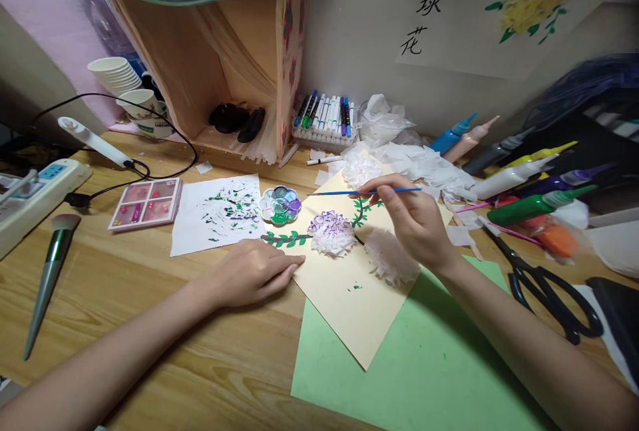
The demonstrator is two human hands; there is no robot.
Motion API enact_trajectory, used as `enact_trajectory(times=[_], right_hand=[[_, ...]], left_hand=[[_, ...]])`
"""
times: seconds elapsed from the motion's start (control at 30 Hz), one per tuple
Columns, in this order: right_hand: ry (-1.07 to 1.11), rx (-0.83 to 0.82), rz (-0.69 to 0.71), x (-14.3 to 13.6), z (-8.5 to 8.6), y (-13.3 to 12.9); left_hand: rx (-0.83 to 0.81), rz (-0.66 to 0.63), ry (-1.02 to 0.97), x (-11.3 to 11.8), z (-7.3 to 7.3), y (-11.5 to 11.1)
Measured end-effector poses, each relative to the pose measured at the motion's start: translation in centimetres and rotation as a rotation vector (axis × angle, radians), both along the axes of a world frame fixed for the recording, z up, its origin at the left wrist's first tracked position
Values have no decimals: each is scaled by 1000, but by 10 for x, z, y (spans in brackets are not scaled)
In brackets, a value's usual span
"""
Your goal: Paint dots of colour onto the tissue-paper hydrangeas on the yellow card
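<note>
The single head view is looking from the person's head, facing forward and steeply down onto the yellow paper (359, 311). It is sitting close enough to be taking in both forearms, with the left hand (257, 273) beside the paper's left edge and the right hand (412, 221) over its right side, while reaching to the wall (359, 38) beyond the paper.

Obstacle near brush tip (310, 194): palette (280, 205)

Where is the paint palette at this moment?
In the head view, the flower-shaped paint palette lies left of centre on the table, between the paint-smeared white sheet and the cream paper.
</note>
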State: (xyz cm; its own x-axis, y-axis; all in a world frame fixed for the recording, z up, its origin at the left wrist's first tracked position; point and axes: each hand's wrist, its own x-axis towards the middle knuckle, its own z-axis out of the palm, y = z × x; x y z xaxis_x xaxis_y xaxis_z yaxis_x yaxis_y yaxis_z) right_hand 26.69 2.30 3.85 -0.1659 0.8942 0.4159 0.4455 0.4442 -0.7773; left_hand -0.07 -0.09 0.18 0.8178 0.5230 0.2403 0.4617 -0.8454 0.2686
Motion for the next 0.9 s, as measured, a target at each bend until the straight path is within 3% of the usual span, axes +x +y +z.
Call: enact_trajectory(times=[0.17, 0.3, 0.6, 0.9], right_hand=[[268, 44, -249, 24, -16, -4], [280, 151, -356, 48, -34, -21], [161, 55, -164, 64, -54, -39], [165, 23, -201, 65, -54, -36]], left_hand=[[9, 8, 9, -1, -3, 0], [26, -2, -26, -1, -2, 1], [-16, 8, -90, 0, 0, 6], [-59, 5, -77, -3, -2, 6]])
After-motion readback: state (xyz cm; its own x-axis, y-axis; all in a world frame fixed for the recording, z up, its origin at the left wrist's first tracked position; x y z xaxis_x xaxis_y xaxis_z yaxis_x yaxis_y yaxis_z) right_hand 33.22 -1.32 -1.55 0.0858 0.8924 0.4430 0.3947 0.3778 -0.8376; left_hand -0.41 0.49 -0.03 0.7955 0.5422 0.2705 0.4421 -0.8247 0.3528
